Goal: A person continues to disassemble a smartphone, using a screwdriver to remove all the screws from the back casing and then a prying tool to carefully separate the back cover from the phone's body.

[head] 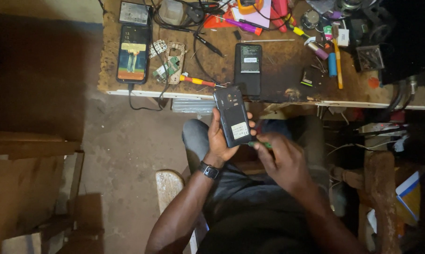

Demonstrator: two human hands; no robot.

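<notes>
The left hand [220, 141] holds a dark phone [233, 116] with its back open, tilted upward above the lap, fingers wrapped around its sides. The right hand [282, 159] grips a green-handled tool [261, 145] whose tip meets the phone's lower edge. Beyond, on the cluttered surface [278, 66], lie a lit phone [134, 53], a black phone [248, 69], a bare frame [174, 61] and a screwdriver [198, 81].
</notes>
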